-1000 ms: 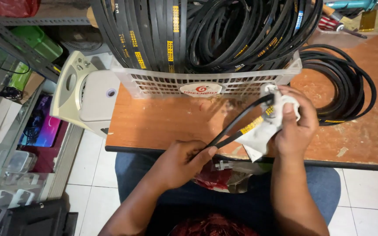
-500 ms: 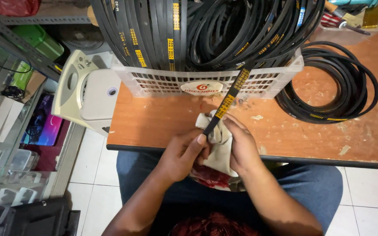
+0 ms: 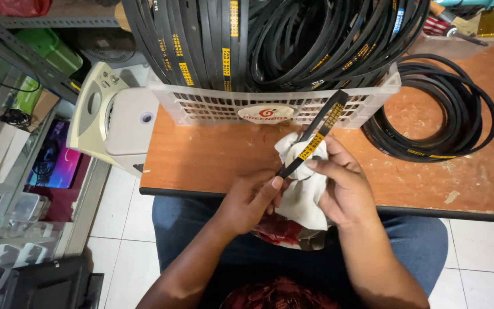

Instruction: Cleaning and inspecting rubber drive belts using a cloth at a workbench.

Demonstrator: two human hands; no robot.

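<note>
Black rubber belt [image 3: 315,137] pinched low by the left hand [image 3: 253,200], held taut so the right hand [image 3: 341,186], fingers closed, grips a white cloth [image 3: 301,189] around it.

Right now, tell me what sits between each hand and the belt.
The white cloth lies between the right hand and the belt, wrapped around the strip. The left hand pinches the belt's lower end with bare fingers; nothing visible lies between them.

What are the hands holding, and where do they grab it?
The left hand pinches the lower end of a black belt. The right hand holds a white cloth around the belt's middle.
</note>
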